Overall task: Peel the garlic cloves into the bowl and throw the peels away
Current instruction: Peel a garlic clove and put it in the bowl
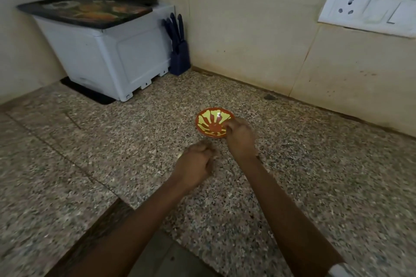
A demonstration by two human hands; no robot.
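A small orange bowl [210,122] with yellow stripes sits on the speckled granite counter [135,141]. My right hand [240,139] reaches over the bowl's near right rim with its fingers bunched together; whatever they pinch is hidden. My left hand [195,167] hovers just in front of the bowl with curled fingers, and what it holds is hidden too. I see no garlic or peels in the bowl's visible part.
A white appliance [108,56] with a dark tray [85,10] on top stands in the back left corner. A blue knife block [179,51] stands beside it. A white wall socket [369,8] is at the upper right. The counter's front edge runs at lower left.
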